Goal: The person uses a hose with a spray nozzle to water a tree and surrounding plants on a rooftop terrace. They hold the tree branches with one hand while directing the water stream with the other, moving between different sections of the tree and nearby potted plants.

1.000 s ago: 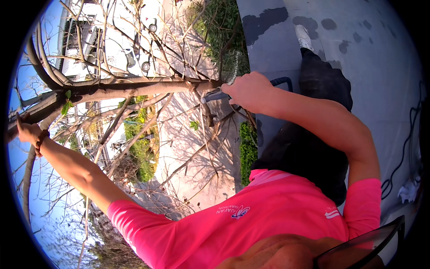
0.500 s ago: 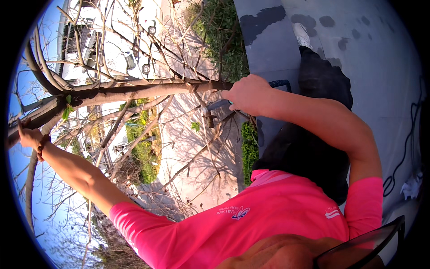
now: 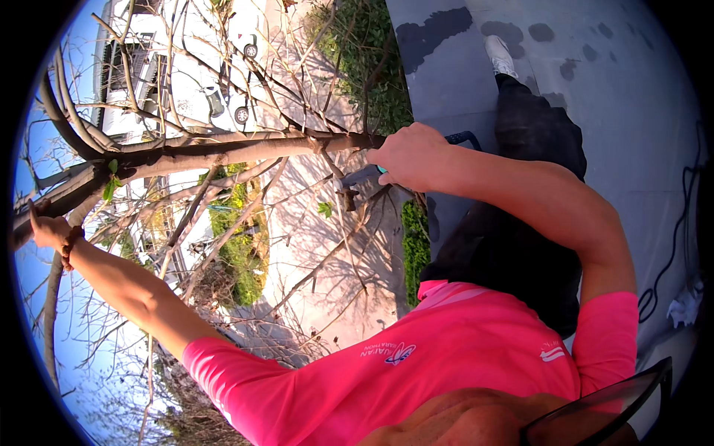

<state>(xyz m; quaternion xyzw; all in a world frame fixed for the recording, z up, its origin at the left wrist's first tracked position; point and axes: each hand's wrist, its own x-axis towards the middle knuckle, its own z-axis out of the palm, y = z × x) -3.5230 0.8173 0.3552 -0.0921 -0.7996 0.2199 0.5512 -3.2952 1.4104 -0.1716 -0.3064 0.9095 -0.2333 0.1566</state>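
Note:
A thick bare tree branch runs across from the far left to my right hand. My left hand reaches out to its forked end and grips it, index finger raised along the bark. At the branch's other end, my right hand is closed round a tool. A black curved part of the tool shows behind the fist, and a grey part sticks out below the branch. My fingers hide the middle, with a bit of green at the edge. I cannot tell the tool's exact kind.
Thin twigs spread all round my left arm. Beyond them lie a paved path, green hedges and parked white cars, seen from above. On the right is a grey floor with dark stains and a black cable.
Both hands keep their places on the branch and the tool. The view has shifted very slightly, and a little more of the white shoe shows.

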